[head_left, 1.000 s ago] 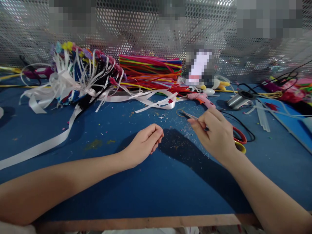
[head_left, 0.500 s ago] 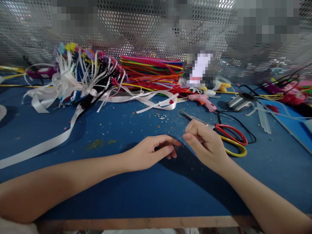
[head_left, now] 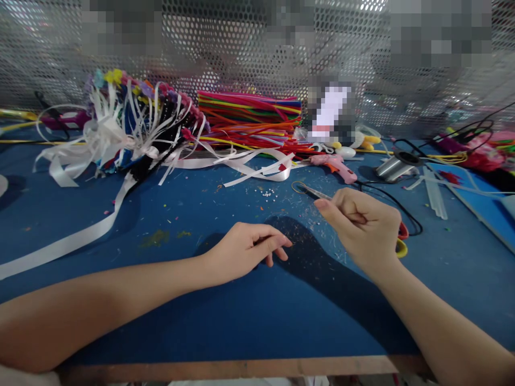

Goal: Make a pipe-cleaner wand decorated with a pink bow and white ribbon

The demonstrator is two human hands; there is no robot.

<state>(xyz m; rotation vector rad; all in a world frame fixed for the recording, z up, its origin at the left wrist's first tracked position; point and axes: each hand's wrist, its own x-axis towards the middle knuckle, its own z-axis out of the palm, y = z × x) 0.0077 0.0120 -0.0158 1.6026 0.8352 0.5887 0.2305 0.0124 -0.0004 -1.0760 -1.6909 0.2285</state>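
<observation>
My left hand [head_left: 251,249] hovers low over the blue table [head_left: 225,327], its thumb and fingertips drawn together; anything between them is too small to make out. To the right, my right hand [head_left: 364,228] is curled into a loose fist, and whatever its fingers might hold is hidden. It covers much of the scissors [head_left: 317,193], whose blades and bits of the red and yellow handles show around it. Small white beads [head_left: 267,194] lie beyond my hands, with scraps scattered nearby.
Across the back are a ribbon-trimmed bundle [head_left: 132,126], colourful pipe cleaners [head_left: 249,118], a pink glue gun [head_left: 336,167] and a wire spool [head_left: 398,165]. Clear sticks [head_left: 435,195] lie at right, and a white ribbon [head_left: 76,241] runs across the left.
My right hand has moved right and slightly up, now over the scissors' handles. My left hand has shifted slightly left, with its fingers closer together.
</observation>
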